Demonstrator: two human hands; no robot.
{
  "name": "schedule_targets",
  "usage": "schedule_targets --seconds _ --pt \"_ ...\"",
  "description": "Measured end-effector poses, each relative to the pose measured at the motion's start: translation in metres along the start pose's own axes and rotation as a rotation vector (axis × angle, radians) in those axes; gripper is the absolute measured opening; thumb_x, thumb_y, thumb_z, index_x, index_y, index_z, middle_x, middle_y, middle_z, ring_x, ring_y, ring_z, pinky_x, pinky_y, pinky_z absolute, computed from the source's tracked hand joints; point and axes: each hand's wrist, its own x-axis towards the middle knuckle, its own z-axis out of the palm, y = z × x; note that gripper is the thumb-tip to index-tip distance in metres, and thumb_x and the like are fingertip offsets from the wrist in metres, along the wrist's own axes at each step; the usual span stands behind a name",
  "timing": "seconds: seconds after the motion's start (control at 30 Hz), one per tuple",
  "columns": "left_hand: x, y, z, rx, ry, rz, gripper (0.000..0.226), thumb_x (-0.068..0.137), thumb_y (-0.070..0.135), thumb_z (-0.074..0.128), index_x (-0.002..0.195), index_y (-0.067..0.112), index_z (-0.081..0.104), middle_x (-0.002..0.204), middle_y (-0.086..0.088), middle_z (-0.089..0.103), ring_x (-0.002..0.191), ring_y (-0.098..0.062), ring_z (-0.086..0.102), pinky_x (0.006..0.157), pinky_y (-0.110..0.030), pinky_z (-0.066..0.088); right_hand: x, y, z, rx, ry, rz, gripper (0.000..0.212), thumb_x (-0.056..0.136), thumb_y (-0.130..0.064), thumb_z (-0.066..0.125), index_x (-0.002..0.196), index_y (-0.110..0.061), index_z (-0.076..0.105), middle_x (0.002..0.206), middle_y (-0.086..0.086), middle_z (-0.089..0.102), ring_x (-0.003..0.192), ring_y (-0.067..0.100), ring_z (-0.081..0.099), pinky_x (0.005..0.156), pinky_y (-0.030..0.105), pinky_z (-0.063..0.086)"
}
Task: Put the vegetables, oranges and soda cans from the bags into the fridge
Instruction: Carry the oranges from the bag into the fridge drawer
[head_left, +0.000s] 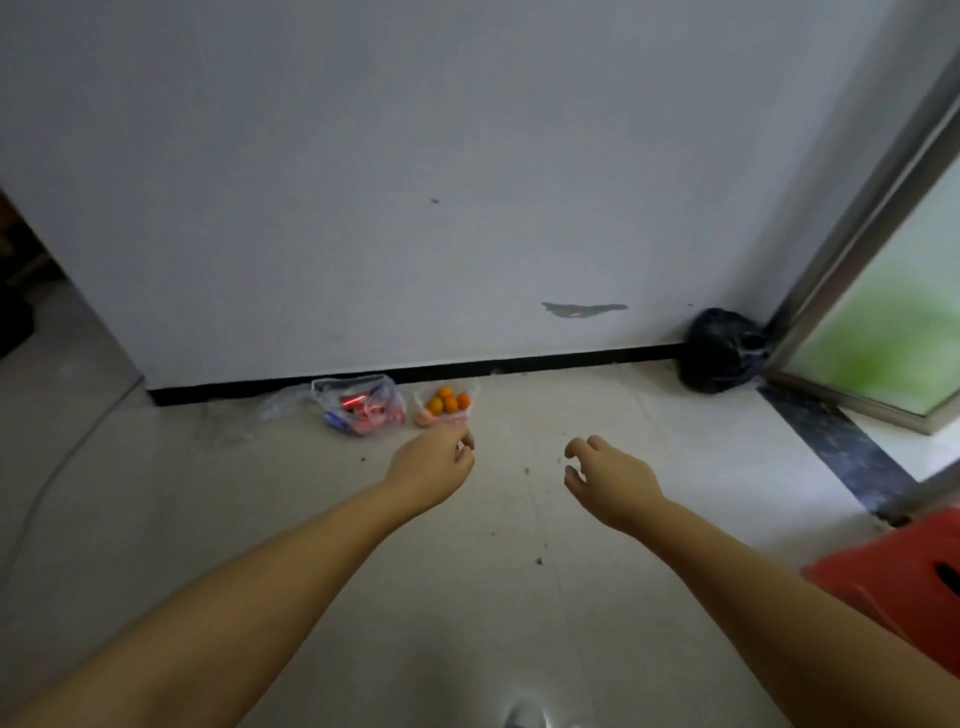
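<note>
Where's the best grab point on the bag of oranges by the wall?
Probably the loose plastic at the top of the bag of oranges, coming from above. The bag lies slumped open on the floor, fruit piled at its bottom. The left hand is nearest.

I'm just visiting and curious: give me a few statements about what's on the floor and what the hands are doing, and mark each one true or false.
1. The oranges sit in a clear bag on the floor by the wall. True.
2. The left hand grips a soda can. False: it holds nothing, its fingers loosely curled short of the bags.
3. The bag of soda cans lies left of the oranges. True.
4. The black bag sits between the two clear bags. False: it sits apart in the corner, by the door frame.
5. The right hand holds an orange. False: it holds nothing.
</note>
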Motion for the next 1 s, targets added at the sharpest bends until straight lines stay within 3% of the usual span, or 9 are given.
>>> schedule_targets --seconds 0.07,0.3,0.47,0.67,1.0 --pt "0.025 -0.021 0.004 -0.015 -0.046 -0.04 0.023 0.091 0.02 0.046 0.108 0.015 0.062 0.105 -0.004 0.065 0.09 -0.019 0.06 0.077 -0.034 0.049 0.041 -0.004 0.01 -0.013 -0.04 -0.01 0.035 0.098 -0.036 0.036 0.127 -0.02 0.046 0.124 0.001 0.053 0.097 0.02 0.06 0.074 0.031 0.048" --pt "0.148 -0.09 -0.011 -0.028 -0.116 -0.208 0.024 0.094 0.021 0.045 0.114 0.014 0.058 0.107 -0.008 0.062 0.09 -0.019 0.056 0.074 -0.03 0.044 0.211 -0.012 0.037 -0.025 -0.187 -0.087 0.037 0.098 -0.035 0.037 0.13 -0.02 0.044 0.126 0.002 0.053 0.096 0.022 0.06 0.081 0.032 0.05" --pt "0.223 -0.138 -0.03 -0.057 -0.117 -0.332 0.024 0.094 0.021 0.046 0.114 0.014 0.058 0.105 -0.008 0.062 0.088 -0.019 0.055 0.073 -0.03 0.043 0.327 -0.026 0.048 -0.036 -0.303 -0.129 0.035 0.098 -0.034 0.038 0.128 -0.018 0.046 0.122 0.005 0.054 0.092 0.022 0.06 0.076 0.031 0.051" --pt "0.332 -0.206 -0.027 -0.09 -0.193 -0.365 0.026 0.095 0.022 0.045 0.117 0.014 0.056 0.109 -0.007 0.063 0.093 -0.019 0.058 0.077 -0.03 0.045 0.449 -0.055 0.081 -0.029 -0.411 -0.166 0.037 0.098 -0.033 0.038 0.13 -0.018 0.045 0.126 0.005 0.052 0.099 0.022 0.059 0.081 0.032 0.05" --pt "0.525 -0.286 0.016 -0.053 -0.414 -0.38 0.022 0.095 0.026 0.044 0.108 0.015 0.059 0.108 -0.005 0.063 0.098 -0.022 0.059 0.085 -0.036 0.049 0.616 -0.035 0.146 0.097 -0.534 0.006 0.035 0.098 -0.031 0.037 0.13 -0.019 0.046 0.124 0.003 0.053 0.102 0.021 0.06 0.076 0.028 0.046"
